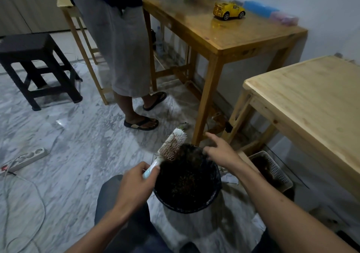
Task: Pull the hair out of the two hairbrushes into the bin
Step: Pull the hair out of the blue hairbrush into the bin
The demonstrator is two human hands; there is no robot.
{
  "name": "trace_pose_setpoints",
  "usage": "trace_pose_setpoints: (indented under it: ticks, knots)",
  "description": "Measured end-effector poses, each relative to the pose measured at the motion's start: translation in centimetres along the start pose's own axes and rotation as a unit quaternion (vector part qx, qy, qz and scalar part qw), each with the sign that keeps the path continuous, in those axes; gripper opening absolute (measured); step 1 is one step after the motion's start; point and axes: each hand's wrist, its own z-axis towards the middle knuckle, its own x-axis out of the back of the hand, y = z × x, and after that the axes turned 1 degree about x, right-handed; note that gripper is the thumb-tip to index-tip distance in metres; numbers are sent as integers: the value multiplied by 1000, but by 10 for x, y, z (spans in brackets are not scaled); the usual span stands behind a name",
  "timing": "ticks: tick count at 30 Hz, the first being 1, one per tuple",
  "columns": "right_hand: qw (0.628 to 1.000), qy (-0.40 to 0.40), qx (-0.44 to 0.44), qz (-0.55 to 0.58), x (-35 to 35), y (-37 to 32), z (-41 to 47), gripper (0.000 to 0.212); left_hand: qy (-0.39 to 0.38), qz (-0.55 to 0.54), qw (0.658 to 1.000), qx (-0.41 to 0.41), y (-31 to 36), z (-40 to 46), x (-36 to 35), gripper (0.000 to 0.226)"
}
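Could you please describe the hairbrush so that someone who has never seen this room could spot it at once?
Start at the black bin on the marble floor, in front of the seated person. At its left rim, the left hand holds the hairbrush by its pale blue handle. It is the only white, bristled thing there, with strands of hair caught in it.

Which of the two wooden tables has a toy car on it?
The darker table at the back: the yellow toy car stands on it. The paler table on the right has none.
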Motion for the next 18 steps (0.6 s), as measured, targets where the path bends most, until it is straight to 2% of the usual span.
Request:
trace_pose_setpoints:
  ticks: [3,6,8,9,14,18]
  knots:
    - [973,-97,49,203,-8,-7,-5,72,-6,8,999,-37,5,1,-5,36]
    - [941,-172,56,286,-11,-11,-10,39,-2,22,997,-69,9,3,-7,35]
    - [949,-137,63,276,-12,-10,-10,17,1,15,998,-62,10,6,-5,34]
    - [957,-106,64,263,-12,-8,-8,12,5,8,999,-51,9,8,-3,34]
    - [973,17,33,228,-4,7,0,10,36,-16,999,3,1,17,8,34]
    - [980,68,-15,187,-7,16,0,12,68,-80,994,26,4,21,10,34]
